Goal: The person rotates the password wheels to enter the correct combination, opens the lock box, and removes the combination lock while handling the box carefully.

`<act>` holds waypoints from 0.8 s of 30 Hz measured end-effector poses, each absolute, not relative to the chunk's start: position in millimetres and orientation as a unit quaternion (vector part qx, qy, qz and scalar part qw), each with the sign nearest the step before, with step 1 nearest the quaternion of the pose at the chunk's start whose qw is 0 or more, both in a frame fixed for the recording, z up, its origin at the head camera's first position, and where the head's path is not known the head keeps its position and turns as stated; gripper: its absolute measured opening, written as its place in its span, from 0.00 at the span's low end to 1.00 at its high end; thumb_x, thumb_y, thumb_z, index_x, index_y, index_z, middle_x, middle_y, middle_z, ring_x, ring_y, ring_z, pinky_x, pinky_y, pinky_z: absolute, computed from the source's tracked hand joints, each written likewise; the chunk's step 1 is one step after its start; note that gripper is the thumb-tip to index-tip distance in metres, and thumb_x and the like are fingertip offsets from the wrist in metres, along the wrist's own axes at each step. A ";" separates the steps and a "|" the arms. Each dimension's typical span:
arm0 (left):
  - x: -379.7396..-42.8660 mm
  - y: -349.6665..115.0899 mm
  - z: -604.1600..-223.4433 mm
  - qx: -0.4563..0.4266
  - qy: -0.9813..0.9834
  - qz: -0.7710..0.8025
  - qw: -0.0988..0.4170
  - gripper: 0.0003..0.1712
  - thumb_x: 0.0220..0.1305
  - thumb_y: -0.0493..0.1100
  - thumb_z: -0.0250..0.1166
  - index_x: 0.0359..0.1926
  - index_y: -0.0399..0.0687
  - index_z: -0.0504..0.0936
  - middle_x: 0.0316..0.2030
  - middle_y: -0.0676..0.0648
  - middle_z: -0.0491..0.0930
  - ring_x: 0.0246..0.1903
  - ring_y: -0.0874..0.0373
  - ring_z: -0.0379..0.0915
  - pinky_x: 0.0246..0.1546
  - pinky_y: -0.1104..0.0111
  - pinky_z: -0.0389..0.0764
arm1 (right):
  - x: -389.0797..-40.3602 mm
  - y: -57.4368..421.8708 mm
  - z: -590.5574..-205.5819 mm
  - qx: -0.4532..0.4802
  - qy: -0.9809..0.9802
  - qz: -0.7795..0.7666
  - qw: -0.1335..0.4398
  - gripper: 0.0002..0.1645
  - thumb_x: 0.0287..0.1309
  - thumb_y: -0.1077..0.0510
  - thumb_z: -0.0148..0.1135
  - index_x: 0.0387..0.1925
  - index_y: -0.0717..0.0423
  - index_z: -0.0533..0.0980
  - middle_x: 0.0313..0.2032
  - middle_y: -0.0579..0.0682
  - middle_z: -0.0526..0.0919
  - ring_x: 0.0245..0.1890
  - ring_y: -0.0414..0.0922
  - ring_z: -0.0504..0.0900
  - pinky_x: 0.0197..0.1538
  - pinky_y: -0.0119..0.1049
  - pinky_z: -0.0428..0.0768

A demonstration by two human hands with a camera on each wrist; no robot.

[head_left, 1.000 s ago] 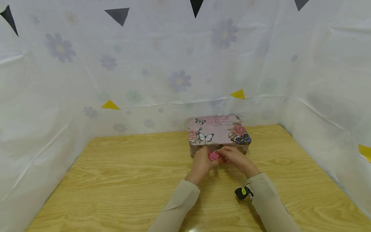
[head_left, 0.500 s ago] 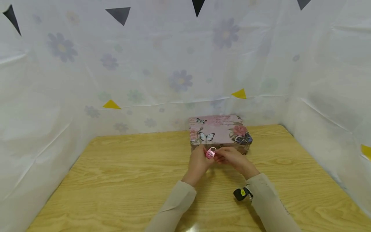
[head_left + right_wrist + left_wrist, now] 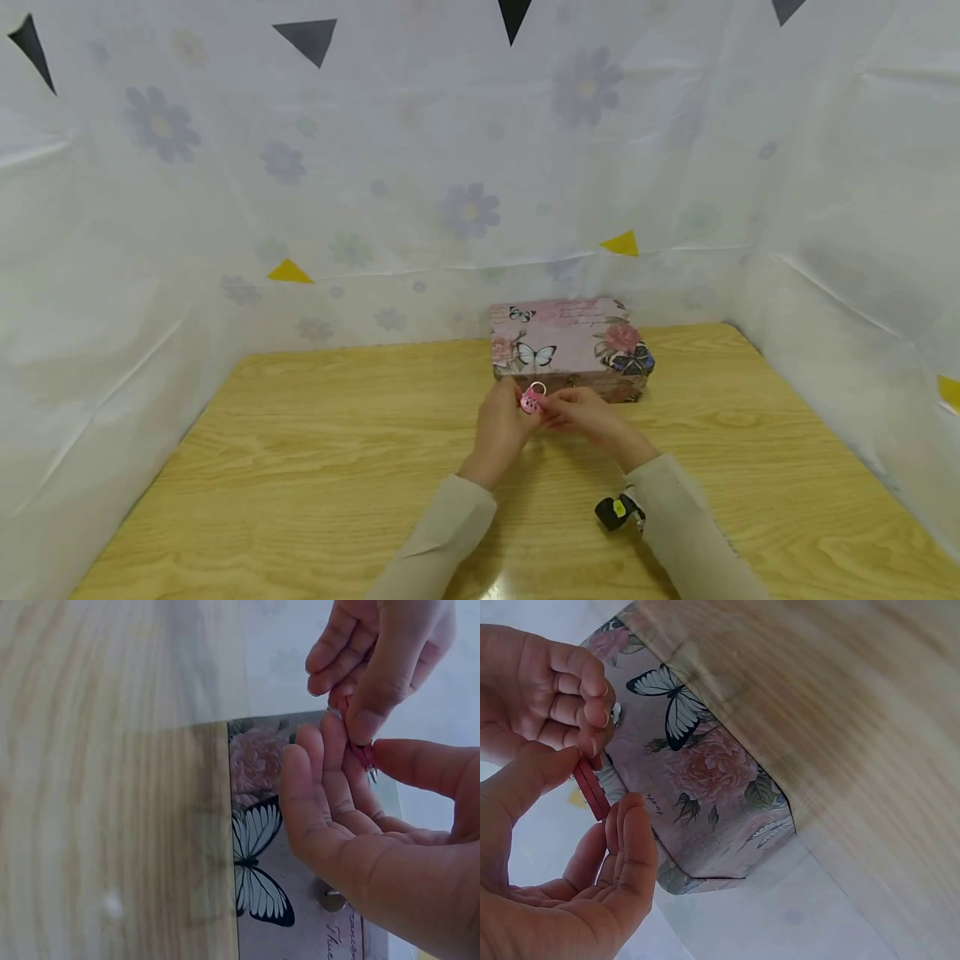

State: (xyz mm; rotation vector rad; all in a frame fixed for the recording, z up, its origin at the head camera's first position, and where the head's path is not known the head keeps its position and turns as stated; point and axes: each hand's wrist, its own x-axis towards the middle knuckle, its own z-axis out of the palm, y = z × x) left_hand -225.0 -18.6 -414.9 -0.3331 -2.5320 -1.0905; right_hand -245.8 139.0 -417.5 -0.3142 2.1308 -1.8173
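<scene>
A small pink padlock [image 3: 532, 402] with a silver shackle sits between both hands, just in front of a butterfly-and-rose box [image 3: 566, 333]. My left hand [image 3: 501, 429] pinches the lock's left side between thumb and fingers; the left wrist view shows its reddish edge [image 3: 591, 791] there. From the other side my right hand [image 3: 596, 421] pinches it with thumb and index finger, the remaining fingers loosely bent. In the right wrist view the fingers cover most of the lock [image 3: 361, 755]. On the box's front is a small metal clasp [image 3: 332, 898]; the lid lies closed.
The box stands on a wooden table [image 3: 337, 433] near its back edge, close to a white flowered curtain [image 3: 405, 208]. White sheeting also hangs on both sides. A black wrist camera [image 3: 615, 512] is strapped below the right sleeve [image 3: 686, 517].
Both hands have moved a little left with the padlock, away from the middle of the box's front. The lock has turned, so its shackle now shows upward above the fingers.
</scene>
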 end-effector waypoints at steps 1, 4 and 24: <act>-223.7 -19.9 -414.3 -0.122 -0.897 -0.384 0.182 0.18 0.45 0.34 0.74 0.27 0.41 0.69 0.22 0.50 0.67 0.23 0.58 0.64 0.23 0.69 0.68 | -245.4 137.5 -418.6 -0.114 0.746 -0.637 0.158 0.18 0.69 0.64 0.49 0.44 0.81 0.72 0.33 0.52 0.83 0.34 0.40 0.82 0.47 0.41 0.82; -222.4 -24.0 -417.6 -0.134 -0.898 -0.376 0.184 0.19 0.48 0.35 0.74 0.27 0.42 0.68 0.23 0.50 0.66 0.23 0.59 0.63 0.23 0.70 0.67 | -244.0 133.2 -422.0 -0.126 0.745 -0.638 0.150 0.15 0.69 0.66 0.48 0.42 0.81 0.72 0.33 0.55 0.84 0.33 0.41 0.82 0.45 0.42 0.82; -225.7 -67.1 -413.5 -0.107 -0.903 -0.413 0.048 0.05 0.53 0.29 0.67 0.33 0.31 0.81 0.28 0.42 0.80 0.29 0.53 0.76 0.30 0.66 0.79 | -241.2 92.1 -431.7 -0.093 0.788 -0.595 0.129 0.12 0.66 0.68 0.52 0.40 0.77 0.77 0.31 0.64 0.84 0.30 0.48 0.85 0.36 0.41 0.84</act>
